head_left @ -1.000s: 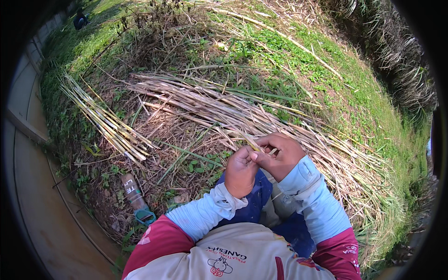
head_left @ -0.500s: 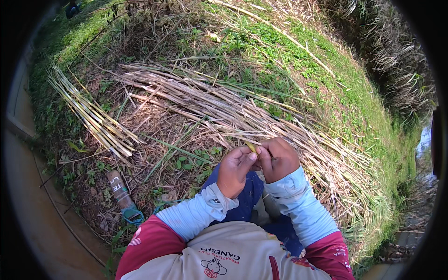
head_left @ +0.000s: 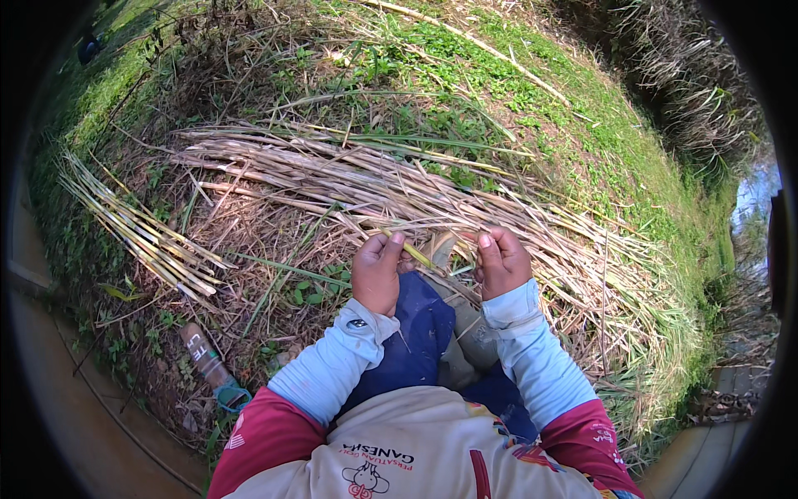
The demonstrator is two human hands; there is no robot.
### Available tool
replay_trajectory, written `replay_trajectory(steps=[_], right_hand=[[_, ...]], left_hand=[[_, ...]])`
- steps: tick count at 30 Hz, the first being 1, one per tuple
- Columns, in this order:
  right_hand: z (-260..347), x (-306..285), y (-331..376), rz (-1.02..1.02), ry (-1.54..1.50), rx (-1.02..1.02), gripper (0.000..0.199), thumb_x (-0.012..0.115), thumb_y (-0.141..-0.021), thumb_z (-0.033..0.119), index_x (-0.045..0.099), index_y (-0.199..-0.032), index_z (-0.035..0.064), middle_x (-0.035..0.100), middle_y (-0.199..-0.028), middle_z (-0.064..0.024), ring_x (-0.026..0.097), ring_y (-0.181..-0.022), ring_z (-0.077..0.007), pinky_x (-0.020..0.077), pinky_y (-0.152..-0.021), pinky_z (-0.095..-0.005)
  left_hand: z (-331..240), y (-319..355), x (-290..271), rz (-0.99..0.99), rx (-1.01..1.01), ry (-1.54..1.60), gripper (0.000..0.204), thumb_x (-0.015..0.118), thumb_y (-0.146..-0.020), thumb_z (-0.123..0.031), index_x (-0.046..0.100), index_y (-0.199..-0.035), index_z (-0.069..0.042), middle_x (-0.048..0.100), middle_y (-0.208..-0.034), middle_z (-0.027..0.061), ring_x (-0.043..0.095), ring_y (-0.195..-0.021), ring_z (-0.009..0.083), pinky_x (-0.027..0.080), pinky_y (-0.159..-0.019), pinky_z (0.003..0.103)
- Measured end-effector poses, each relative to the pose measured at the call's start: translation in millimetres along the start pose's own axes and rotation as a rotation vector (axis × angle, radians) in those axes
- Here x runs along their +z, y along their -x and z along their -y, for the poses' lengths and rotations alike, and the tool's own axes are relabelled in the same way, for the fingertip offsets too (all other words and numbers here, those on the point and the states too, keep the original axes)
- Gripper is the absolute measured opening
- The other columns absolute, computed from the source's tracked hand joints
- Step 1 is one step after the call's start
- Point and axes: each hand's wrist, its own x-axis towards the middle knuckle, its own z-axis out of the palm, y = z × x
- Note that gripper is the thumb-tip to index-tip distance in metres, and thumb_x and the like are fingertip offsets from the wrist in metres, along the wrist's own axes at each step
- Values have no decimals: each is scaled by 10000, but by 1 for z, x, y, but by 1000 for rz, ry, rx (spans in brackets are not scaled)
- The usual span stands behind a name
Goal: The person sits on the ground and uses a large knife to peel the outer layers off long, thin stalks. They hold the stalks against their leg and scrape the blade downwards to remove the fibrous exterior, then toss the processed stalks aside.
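In front of my knees, my left hand (head_left: 378, 273) is closed on a short yellow-green stalk (head_left: 421, 256) that slants down to the right. My right hand (head_left: 502, 263) is a little apart from it, thumb against the fingers; what it pinches, if anything, is hard to make out. Just beyond both hands lies a long pile of dry cane stalks (head_left: 366, 187), tan and leafy, spreading to the right. A smaller bundle of cleaner yellowish stalks (head_left: 150, 237) rests on the ground to the left.
Near my left side lies a brown sheath-like thing (head_left: 204, 351) with a teal loop (head_left: 232, 397). Muddy water (head_left: 100, 416) borders the ground at the left. A long pole (head_left: 490, 51) lies on the grass at the back, and a dark ditch (head_left: 615, 58) is at the far right.
My hands have moved apart, the left one leftward with the stalk, which now shows more of its length. The right hand has turned and shifted slightly right. The view has shifted slightly.
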Motion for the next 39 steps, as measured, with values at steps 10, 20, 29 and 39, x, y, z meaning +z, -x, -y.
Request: replay_trajectory(steps=[10, 20, 29, 39], right_hand=[[-84, -10, -53, 196, 249, 54, 161, 553, -1016, 184, 604, -1068, 41, 537, -736, 28, 466, -618, -78, 408, -575, -259], [-103, 14, -54, 245, 590, -323, 239, 764, -880, 237, 705, -962, 20, 687, -809, -125, 625, -693, -235, 486, -661, -336], [-149, 3, -75, 277, 343, -156, 245, 714, -914, 268, 724, -921, 23, 646, -725, -129, 588, -649, -197, 473, -628, -354], [-155, 2, -101, 177, 431, 233, 301, 672, -941, 300, 710, -901, 5, 615, -637, -65, 542, -588, -140, 456, -581, -330]], left_hand=[[12, -19, 14, -26, -7, -7, 214, 636, -997, -246, 661, -976, -34, 641, -897, 7, 593, -797, 88, 527, -691, 253], [47, -35, 15, -104, -17, 72, 226, 648, -988, -225, 670, -1030, -4, 628, -870, 23, 604, -765, 104, 538, -654, 250], [92, -64, 4, -132, 8, -29, 193, 637, -991, -170, 627, -951, 19, 633, -825, 60, 626, -685, 124, 547, -634, 244], [90, -66, 2, -133, -33, -9, 150, 641, -986, -152, 635, -1030, -10, 702, -958, 69, 649, -831, 118, 545, -734, 262]])
